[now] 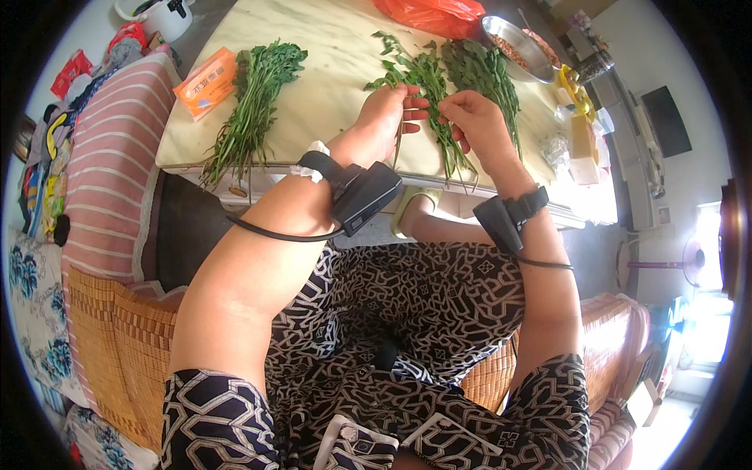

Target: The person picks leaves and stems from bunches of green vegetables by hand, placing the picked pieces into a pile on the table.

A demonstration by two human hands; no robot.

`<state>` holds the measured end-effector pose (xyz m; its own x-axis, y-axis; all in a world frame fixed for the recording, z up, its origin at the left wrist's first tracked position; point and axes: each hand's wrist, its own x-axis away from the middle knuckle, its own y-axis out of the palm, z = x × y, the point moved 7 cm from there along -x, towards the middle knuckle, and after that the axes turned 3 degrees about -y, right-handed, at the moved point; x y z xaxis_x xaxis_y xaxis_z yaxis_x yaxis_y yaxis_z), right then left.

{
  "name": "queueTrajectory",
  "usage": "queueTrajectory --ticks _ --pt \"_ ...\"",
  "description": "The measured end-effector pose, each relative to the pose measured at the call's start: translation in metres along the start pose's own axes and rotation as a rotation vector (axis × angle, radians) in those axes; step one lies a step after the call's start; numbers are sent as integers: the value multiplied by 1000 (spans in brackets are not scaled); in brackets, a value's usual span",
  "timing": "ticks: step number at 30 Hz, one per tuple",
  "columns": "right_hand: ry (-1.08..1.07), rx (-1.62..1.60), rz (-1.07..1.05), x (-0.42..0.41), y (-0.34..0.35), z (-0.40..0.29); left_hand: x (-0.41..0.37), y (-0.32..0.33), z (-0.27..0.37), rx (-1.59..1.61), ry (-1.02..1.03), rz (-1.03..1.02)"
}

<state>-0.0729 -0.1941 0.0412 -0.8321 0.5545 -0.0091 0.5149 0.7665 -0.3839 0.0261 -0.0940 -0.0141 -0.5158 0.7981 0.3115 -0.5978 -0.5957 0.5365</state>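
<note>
My left hand (395, 117) is raised over the marble-patterned table (329, 76), its fingers curled around the stem of a leafy green sprig (390, 79). Just to its right, my right hand (470, 120) has thumb and forefinger pinched together; whether something thin is between them cannot be told. Below and between the hands lies a loose pile of leafy green stems (432, 82). A thicker bunch of greens (484, 67) rests beyond my right hand. Another long bunch (255, 100) lies at the left, its stem ends over the table's front edge.
An orange tissue pack (207, 83) lies beside the left bunch. Toward the back are a red plastic bag (432, 14) and a metal bowl of reddish-brown pieces (517, 50). A yellow basket (573, 94) and small boxes (583, 138) stand at the right. A striped sofa (111, 153) borders the left.
</note>
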Motion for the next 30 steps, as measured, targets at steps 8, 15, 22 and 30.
queueTrajectory --ticks 8,15,22,30 --pt "28 77 -117 10 22 -11 2 4 5 55 52 13" --pt "22 147 -221 11 32 -10 -3 1 2 136 34 33" --pt "18 122 -123 7 20 -10 -3 -8 5 159 60 128" --pt "72 370 0 -6 -21 29 2 -8 7 154 10 98"
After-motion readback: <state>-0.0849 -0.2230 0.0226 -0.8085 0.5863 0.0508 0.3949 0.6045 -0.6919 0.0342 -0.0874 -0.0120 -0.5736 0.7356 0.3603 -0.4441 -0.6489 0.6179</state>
